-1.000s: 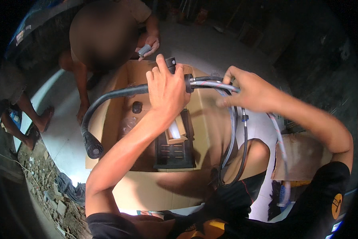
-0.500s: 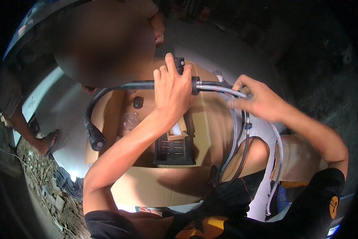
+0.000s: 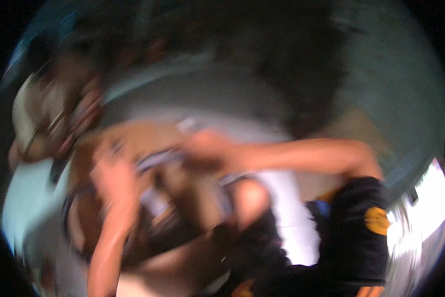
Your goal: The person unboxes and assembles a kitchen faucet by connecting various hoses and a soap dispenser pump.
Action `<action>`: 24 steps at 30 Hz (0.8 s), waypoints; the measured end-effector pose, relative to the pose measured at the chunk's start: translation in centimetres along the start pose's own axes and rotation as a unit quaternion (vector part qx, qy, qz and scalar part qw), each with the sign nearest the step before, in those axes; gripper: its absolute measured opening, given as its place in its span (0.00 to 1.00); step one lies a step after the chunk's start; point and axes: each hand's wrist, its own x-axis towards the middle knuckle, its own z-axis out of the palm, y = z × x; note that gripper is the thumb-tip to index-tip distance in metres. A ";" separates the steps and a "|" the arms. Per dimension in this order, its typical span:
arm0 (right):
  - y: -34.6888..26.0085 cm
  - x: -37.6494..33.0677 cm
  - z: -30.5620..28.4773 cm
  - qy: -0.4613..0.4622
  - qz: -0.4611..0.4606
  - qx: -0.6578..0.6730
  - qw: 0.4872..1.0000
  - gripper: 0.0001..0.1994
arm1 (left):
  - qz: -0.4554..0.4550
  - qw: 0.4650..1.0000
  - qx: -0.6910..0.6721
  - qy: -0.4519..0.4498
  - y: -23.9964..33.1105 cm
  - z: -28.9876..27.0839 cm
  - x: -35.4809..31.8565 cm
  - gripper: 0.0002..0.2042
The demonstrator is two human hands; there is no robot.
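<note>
Motion blur smears the whole view. My left hand (image 3: 114,173) is closed around the fitting end of a thick black hose (image 3: 67,218), which curves down beside my left forearm. From that hand thinner grey hoses (image 3: 158,158) run across to my right hand (image 3: 207,148). The right hand is at these hoses, its fingers too blurred to read. Both hands are over an open cardboard box (image 3: 133,129). Inside it, dark and pale items show only as smears.
Another person (image 3: 54,109) is close by at the upper left, strongly blurred. My bent knee (image 3: 252,198) stands right of the box. Pale floor (image 3: 297,213) lies beyond the knee, with bright light at the far right edge.
The view has swung, so the box and the other person appear farther left. My hands now appear lower and farther left, the right one held lower relative to the left. The hoses remain between them.
</note>
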 end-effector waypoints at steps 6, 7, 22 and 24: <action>1.2 -0.6 5.1 0.406 -0.302 -0.258 0.823 0.08 | -0.083 0.990 0.048 -0.107 -0.3 2.1 -0.3 0.42; 1.5 -0.8 5.3 0.395 -0.285 -0.235 0.841 0.08 | -0.081 0.990 0.054 -0.098 -0.5 2.7 -0.2 0.43; 3.0 0.0 5.2 0.147 -0.181 -0.043 0.971 0.09 | -0.036 0.997 0.004 -0.072 -0.3 0.6 -0.4 0.33; 3.0 0.7 3.1 0.008 -0.254 -0.127 0.959 0.11 | 0.012 0.999 -0.035 -0.007 -0.1 1.1 -0.3 0.31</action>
